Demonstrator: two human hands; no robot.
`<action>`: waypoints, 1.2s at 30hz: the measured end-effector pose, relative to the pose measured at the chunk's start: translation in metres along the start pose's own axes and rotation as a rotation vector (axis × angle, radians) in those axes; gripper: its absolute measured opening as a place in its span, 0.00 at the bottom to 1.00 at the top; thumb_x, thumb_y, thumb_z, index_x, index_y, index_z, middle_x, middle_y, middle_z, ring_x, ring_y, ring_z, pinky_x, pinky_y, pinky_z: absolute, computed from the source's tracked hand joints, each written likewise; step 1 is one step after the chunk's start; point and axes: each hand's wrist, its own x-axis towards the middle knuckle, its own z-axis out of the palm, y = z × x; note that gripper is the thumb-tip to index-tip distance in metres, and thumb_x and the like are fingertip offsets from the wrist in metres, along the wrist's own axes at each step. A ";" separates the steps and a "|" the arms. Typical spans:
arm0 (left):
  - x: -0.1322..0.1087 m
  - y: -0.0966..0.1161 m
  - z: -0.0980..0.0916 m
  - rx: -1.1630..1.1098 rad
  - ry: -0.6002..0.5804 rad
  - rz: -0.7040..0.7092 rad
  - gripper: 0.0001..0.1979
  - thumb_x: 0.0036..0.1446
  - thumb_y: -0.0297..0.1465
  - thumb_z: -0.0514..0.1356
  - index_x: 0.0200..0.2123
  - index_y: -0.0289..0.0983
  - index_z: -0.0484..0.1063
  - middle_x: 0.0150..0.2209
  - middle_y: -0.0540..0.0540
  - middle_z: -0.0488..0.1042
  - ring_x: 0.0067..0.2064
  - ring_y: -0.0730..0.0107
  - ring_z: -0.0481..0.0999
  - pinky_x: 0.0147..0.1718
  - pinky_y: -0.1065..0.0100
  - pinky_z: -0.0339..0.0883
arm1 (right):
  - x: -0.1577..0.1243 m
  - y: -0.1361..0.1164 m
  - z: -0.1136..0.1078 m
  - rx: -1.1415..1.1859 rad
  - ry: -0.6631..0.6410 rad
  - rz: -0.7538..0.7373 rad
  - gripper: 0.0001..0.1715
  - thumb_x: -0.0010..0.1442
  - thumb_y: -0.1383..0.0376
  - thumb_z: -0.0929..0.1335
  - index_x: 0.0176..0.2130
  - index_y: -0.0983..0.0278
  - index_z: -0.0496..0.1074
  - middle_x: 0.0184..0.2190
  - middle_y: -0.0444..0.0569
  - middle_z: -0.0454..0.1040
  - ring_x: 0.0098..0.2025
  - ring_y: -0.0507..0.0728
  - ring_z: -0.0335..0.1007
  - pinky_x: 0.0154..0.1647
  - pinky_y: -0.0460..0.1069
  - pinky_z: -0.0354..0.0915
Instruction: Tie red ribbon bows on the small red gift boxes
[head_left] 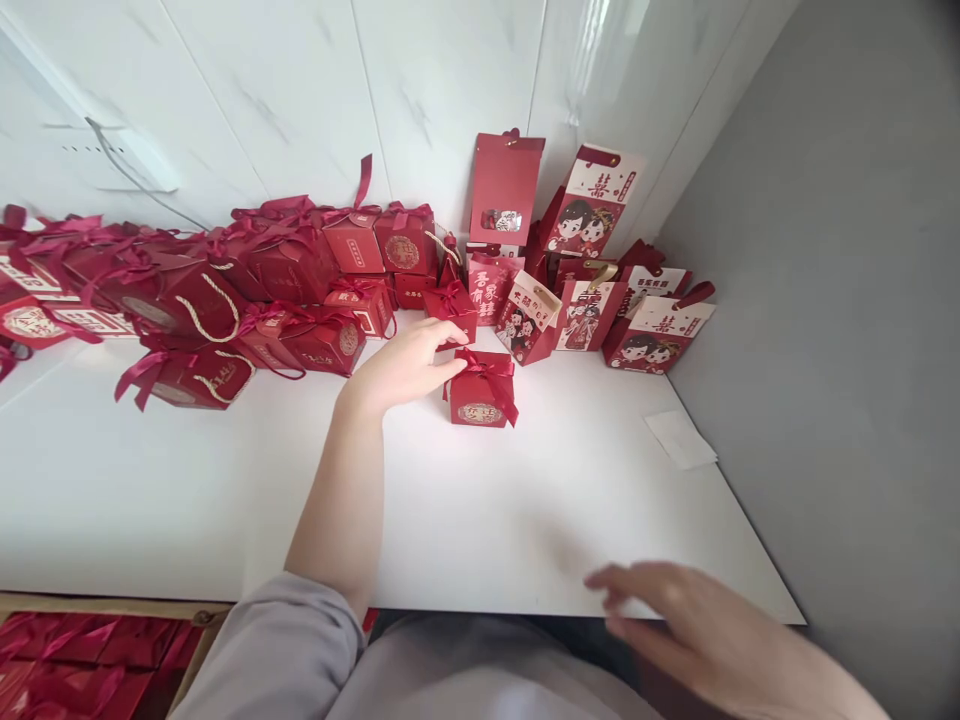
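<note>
Your left hand is open, thumb apart from the fingers — contact cannot be confirmed — at the upper left of a small red cardboard box with a crimson satin ribbon bow. The box stands on the smooth white tabletop, in front of red-and-white printed cardboard boxes. Your blurred right hand is open, fingers loosely bent, near the tabletop's front edge.

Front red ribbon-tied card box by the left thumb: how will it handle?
This box seems stiff, with flat faces and crisp edges. Squat and upright, it would likely slide before tipping. Its drooping red fabric ribbon looks floppy.
</note>
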 end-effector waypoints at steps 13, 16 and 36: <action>0.027 -0.044 0.030 -0.173 -0.311 -0.111 0.57 0.42 0.45 0.72 0.70 0.40 0.46 0.71 0.36 0.52 0.70 0.48 0.56 0.65 0.57 0.58 | 0.212 -0.031 -0.052 -0.250 0.073 -0.049 0.65 0.50 0.51 0.76 0.73 0.53 0.41 0.72 0.52 0.47 0.73 0.68 0.42 0.69 0.64 0.52; 0.027 -0.046 0.032 -0.173 -0.331 -0.094 0.61 0.37 0.40 0.74 0.71 0.40 0.45 0.70 0.36 0.55 0.68 0.48 0.60 0.63 0.57 0.61 | 0.222 -0.020 -0.040 -0.281 0.014 -0.028 0.71 0.47 0.55 0.78 0.73 0.55 0.36 0.72 0.57 0.47 0.73 0.70 0.42 0.69 0.64 0.52; 0.023 -0.035 0.028 -0.105 -0.421 -0.118 0.49 0.36 0.37 0.73 0.62 0.42 0.57 0.60 0.40 0.70 0.60 0.47 0.71 0.50 0.59 0.70 | 0.212 0.007 -0.063 -0.119 -0.065 0.013 0.63 0.53 0.45 0.74 0.73 0.57 0.43 0.72 0.53 0.48 0.72 0.66 0.49 0.70 0.60 0.54</action>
